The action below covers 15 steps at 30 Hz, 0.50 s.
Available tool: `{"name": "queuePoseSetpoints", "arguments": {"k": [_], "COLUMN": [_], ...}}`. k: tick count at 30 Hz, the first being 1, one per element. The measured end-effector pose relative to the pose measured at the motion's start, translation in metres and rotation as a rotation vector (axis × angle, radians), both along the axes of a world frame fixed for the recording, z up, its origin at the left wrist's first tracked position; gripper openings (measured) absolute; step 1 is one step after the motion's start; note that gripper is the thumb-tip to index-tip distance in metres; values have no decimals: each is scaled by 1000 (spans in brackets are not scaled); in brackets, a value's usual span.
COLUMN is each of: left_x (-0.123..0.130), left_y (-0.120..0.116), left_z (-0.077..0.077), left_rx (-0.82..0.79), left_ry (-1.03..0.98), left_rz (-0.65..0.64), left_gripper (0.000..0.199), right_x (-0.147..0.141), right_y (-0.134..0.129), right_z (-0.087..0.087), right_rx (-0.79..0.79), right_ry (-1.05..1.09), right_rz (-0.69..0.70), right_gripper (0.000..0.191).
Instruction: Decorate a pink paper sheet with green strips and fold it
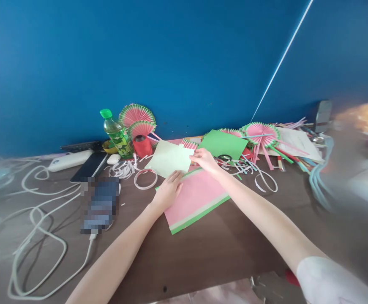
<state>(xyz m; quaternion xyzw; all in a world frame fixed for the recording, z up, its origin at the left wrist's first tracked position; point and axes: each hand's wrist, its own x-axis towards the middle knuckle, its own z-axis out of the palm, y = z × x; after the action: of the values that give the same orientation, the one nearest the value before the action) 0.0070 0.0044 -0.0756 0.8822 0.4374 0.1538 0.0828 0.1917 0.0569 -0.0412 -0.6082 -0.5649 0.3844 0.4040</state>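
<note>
A pale green sheet of paper (pixel 167 156) lies at a tilt over the far edge of a pink sheet with green and whitish borders (pixel 199 196). My left hand (pixel 169 191) rests with its fingers stretched flat across the near edge of the pale sheet and the left part of the pink one. At the pale sheet's right edge, the thumb and fingers of my right hand (pixel 203 159) are pinched together on the paper. Just right of that hand lies a brighter green sheet (pixel 224 144) with a dark ring-shaped thing on it.
Pleated pink-and-green paper fans (pixel 137 116) lean on the blue wall beside a green-capped bottle (pixel 115 133) and a red roll (pixel 142 146). A tape roll (pixel 145 179) lies left of the sheets. Phones, white cables (pixel 38 228) and paper scraps cover other parts of the table.
</note>
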Motion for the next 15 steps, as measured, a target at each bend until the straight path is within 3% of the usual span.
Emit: {"name": "queuePoseSetpoints", "arguments": {"k": [4,10,15], "left_x": [-1,1,0], "left_y": [-1,-3,-2], "left_z": [1,3,4], "left_rx": [40,137,150], "left_ry": [-5,-17,-1], "left_rz": [-6,39,71], "left_gripper": [43,45,37], "right_x": [-10,35,58], "right_y": [16,47,69], "right_z": [1,25,17], "right_rx": [82,106,14], "right_ry": [28,14,-63], "right_rz": [19,-184,-270], "right_gripper": [21,21,20]}}
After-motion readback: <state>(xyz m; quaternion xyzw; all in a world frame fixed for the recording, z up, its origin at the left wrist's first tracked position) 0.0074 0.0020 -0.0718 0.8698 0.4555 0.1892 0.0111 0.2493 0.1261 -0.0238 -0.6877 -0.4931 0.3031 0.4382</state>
